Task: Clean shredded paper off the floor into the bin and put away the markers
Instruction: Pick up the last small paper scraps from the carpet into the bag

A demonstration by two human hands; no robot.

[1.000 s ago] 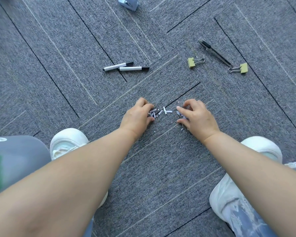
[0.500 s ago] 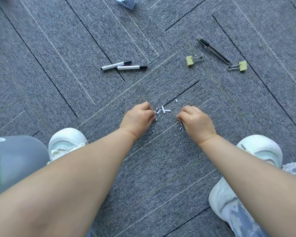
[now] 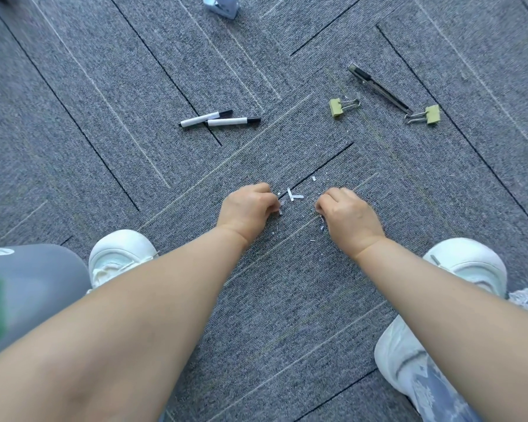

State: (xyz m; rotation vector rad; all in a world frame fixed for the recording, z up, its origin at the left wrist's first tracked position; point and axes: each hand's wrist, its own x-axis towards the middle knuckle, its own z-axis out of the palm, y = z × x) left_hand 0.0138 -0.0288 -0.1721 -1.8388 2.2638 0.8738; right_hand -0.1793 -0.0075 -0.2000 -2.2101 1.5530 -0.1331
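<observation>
**Gathering the last scraps by hand**

Nearest, a white shoe sits on each side, left (image 3: 122, 257) and right (image 3: 467, 263). The grey tub at near left is probably the bin (image 3: 28, 287), though only its edge shows.

Between the shoes, both hands press on the carpet (image 3: 287, 300). The left hand (image 3: 247, 208) and right hand (image 3: 348, 217) are each curled into a tight fist round scraps, with white bits peeking out at the fingertips. Loose paper (image 3: 293, 194) lies between them, and finer flecks lie just near of the right hand.

To do this well, rake the fingertips inward so the strays bunch into one pile, then pinch the pile. Fists this full may shed bits, so keep them closed and low on the way to the bin. The carpet pile will likely trap the smallest flecks, so expect a second pass.

Farther off, the two markers (image 3: 220, 119) lie touching, untouched by either hand. To their right are two binder clips (image 3: 343, 105) (image 3: 424, 115) and a knife (image 3: 380, 88).
</observation>
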